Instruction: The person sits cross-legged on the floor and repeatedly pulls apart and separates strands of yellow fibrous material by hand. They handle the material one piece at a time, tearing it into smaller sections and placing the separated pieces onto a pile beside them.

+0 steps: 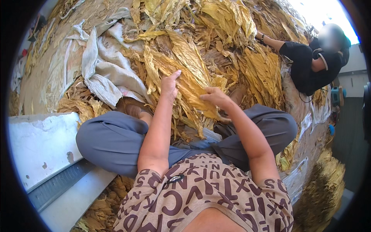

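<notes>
A long yellow-brown dried tobacco leaf stretches slantwise between my hands, above my crossed legs. My left hand holds its left side, thumb pointing up along it and the fingers partly hidden. With its fingers on the leaf's right edge, my right hand grips it lower down. Just beyond lies a crinkled golden leaf, part of a loose heap of dried tobacco leaves. More leaf strips hang below my hands towards my lap.
Crumpled whitish woven sacking lies to the left. A white ledge stands beside my left knee. At the upper right a person in dark clothes sits by a bundle of leaves. Another leaf bundle stands at the lower right.
</notes>
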Demonstrator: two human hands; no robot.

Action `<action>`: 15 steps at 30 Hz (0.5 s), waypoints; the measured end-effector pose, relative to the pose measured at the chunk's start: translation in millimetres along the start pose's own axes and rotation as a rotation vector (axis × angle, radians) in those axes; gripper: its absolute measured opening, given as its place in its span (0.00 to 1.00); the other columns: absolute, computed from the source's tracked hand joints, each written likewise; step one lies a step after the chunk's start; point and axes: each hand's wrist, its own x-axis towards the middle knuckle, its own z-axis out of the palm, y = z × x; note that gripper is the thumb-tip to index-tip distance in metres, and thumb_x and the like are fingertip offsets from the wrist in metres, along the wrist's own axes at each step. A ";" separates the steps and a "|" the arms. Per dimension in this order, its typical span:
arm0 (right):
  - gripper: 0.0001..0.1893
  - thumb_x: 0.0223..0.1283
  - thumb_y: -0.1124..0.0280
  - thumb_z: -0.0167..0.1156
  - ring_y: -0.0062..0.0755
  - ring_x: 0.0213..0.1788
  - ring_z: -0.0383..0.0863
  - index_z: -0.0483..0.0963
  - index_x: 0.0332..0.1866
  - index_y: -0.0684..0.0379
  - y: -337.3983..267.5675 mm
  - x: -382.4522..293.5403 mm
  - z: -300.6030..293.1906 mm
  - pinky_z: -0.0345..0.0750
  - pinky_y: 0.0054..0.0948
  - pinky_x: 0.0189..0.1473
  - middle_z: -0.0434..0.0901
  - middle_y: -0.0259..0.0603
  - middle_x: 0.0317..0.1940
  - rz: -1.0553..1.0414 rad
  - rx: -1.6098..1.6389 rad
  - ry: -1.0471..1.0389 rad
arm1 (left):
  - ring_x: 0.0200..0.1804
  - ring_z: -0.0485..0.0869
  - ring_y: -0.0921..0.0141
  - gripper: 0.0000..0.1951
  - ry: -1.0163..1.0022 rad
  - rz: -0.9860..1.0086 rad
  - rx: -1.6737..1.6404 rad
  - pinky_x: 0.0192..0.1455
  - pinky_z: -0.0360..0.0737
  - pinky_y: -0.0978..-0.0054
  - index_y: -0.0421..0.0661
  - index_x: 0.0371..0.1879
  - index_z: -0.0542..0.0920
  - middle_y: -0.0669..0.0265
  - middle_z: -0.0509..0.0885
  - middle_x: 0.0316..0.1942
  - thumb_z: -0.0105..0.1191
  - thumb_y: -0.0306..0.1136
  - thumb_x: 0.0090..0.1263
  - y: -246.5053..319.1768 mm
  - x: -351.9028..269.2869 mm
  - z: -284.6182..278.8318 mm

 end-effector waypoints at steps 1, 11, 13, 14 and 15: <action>0.11 0.54 0.69 0.59 0.20 0.27 0.71 0.75 0.41 0.62 -10.4 -1.5 -6.6 0.70 0.22 0.32 0.76 0.32 0.26 0.074 -0.094 0.012 | 0.40 0.80 0.67 0.12 0.019 -0.005 -0.002 0.49 0.75 0.72 0.37 0.40 0.77 0.61 0.81 0.38 0.59 0.25 0.58 0.2 2.5 -4.7; 0.09 0.45 0.70 0.61 0.35 0.30 0.79 0.77 0.35 0.58 15.8 -36.1 -211.7 0.74 0.32 0.34 0.79 0.43 0.25 -0.050 -0.365 0.649 | 0.45 0.81 0.67 0.11 -0.048 0.025 -0.210 0.43 0.80 0.71 0.45 0.48 0.72 0.63 0.81 0.43 0.46 0.30 0.68 23.4 26.5 -36.5; 0.08 0.44 0.72 0.58 0.38 0.35 0.77 0.77 0.33 0.56 42.4 -60.2 -250.7 0.73 0.32 0.36 0.75 0.43 0.29 -0.072 -0.950 0.544 | 0.45 0.81 0.67 0.11 -0.037 -0.017 -0.172 0.42 0.80 0.71 0.44 0.47 0.72 0.63 0.81 0.42 0.45 0.29 0.68 17.2 27.9 -36.9; 0.08 0.43 0.73 0.57 0.40 0.38 0.75 0.77 0.33 0.55 66.5 -71.3 -275.1 0.72 0.31 0.37 0.73 0.42 0.30 -0.188 -1.474 0.528 | 0.45 0.81 0.67 0.11 -0.034 -0.042 -0.153 0.42 0.80 0.71 0.44 0.47 0.72 0.63 0.81 0.42 0.45 0.29 0.68 13.3 29.3 -35.8; 0.10 0.48 0.71 0.56 0.38 0.45 0.75 0.77 0.38 0.55 72.4 -74.8 -276.7 0.72 0.30 0.44 0.75 0.43 0.39 0.146 -1.133 0.602 | 0.45 0.81 0.67 0.11 -0.033 -0.052 -0.138 0.42 0.80 0.71 0.44 0.48 0.72 0.63 0.81 0.42 0.45 0.29 0.68 12.3 28.4 -38.3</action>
